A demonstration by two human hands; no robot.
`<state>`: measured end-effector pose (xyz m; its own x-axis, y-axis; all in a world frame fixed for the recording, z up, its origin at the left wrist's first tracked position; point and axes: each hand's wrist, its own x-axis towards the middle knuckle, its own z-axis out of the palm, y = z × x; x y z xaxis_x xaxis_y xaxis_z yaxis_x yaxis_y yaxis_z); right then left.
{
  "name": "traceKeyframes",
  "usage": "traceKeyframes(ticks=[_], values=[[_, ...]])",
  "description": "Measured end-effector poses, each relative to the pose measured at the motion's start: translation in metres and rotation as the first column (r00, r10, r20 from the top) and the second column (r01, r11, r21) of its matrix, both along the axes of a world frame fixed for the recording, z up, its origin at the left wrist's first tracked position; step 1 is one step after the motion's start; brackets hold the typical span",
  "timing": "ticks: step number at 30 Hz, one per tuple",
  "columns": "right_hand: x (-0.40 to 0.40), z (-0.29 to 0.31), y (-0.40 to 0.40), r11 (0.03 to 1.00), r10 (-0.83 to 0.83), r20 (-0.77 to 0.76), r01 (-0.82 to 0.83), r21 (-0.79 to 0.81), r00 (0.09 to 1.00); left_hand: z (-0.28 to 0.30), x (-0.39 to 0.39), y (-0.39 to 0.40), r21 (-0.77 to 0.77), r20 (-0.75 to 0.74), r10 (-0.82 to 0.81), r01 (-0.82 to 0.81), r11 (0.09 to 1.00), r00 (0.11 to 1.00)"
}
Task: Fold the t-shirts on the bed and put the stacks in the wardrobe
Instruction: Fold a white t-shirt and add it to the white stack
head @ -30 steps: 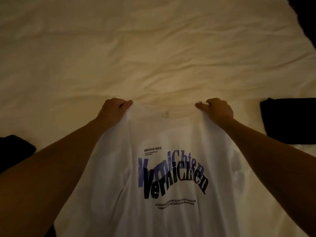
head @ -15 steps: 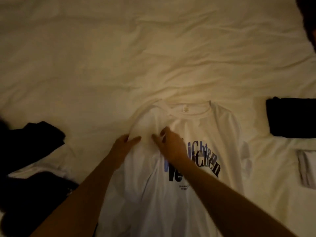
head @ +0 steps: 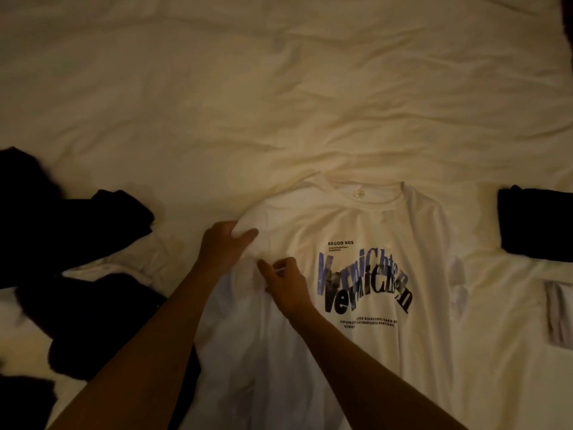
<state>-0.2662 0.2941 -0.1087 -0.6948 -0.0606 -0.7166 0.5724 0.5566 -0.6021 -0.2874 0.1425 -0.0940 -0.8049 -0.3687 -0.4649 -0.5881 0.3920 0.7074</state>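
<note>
The white t-shirt (head: 356, 231) lies print-up on the bed (head: 279, 88). The left hand (head: 221, 246) grips its bunched shoulder fabric; the right hand (head: 286, 280) pinches cloth beside it. Soft, light, floppy (probably best held at seams).

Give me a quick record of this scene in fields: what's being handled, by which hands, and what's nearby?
Item: white printed t-shirt, print up on the bed sheet
Left hand: grips bunched fabric at the shirt's left shoulder
Right hand: pinches fabric just beside it
Left of shirt: loose dark clothes
Right of shirt: folded dark garment
Folding: not begun
</note>
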Motion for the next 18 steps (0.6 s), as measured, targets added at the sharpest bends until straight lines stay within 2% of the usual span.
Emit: traceKeyframes(ticks=[2, 4, 6, 7, 9, 12, 15, 17, 18], values=[[0.001, -0.005, -0.007, 0.996, -0.085, 0.054, 0.084, 0.023, 0.995, 0.008, -0.002, -0.009, -0.002, -0.150, 0.076, -0.077, 0.997, 0.986], [0.004, -0.011, -0.014, 0.990, -0.139, 0.109, 0.138, 0.014, 0.984, 0.010, -0.004, -0.018, 0.120, -0.162, 0.192, -0.174, 0.977, 0.968], [0.009, -0.013, -0.019, 0.972, -0.220, 0.195, 0.231, -0.033, 0.956, 0.004, 0.000, -0.027, 0.189, 0.016, 0.253, -0.251, 0.949, 0.967], [0.012, -0.014, -0.020, 0.962, -0.251, 0.224, 0.268, -0.049, 0.942, -0.002, 0.006, -0.034, 0.130, 0.142, 0.212, -0.230, 0.964, 0.967], [0.014, -0.016, -0.021, 0.961, -0.251, 0.239, 0.272, -0.058, 0.938, -0.014, 0.014, -0.047, 0.020, 0.303, 0.132, -0.144, 0.989, 0.944], [0.015, -0.016, -0.022, 0.976, -0.185, 0.238, 0.206, -0.066, 0.953, -0.021, 0.021, -0.057, 0.095, 0.394, 0.184, -0.239, 0.966, 0.900], [0.015, -0.018, -0.022, 0.982, -0.159, 0.241, 0.178, -0.060, 0.957, -0.009, 0.023, -0.060, 0.273, 0.511, 0.030, -0.195, 0.942, 0.859], [0.017, -0.018, -0.022, 0.990, -0.128, 0.203, 0.138, -0.034, 0.971, -0.010, 0.026, -0.064, 0.382, 0.444, 0.041, -0.231, 0.895, 0.895], [0.017, -0.017, -0.023, 0.996, -0.092, 0.145, 0.094, -0.009, 0.985, -0.011, 0.028, -0.066, 0.395, 0.373, 0.104, -0.260, 0.881, 0.922]])
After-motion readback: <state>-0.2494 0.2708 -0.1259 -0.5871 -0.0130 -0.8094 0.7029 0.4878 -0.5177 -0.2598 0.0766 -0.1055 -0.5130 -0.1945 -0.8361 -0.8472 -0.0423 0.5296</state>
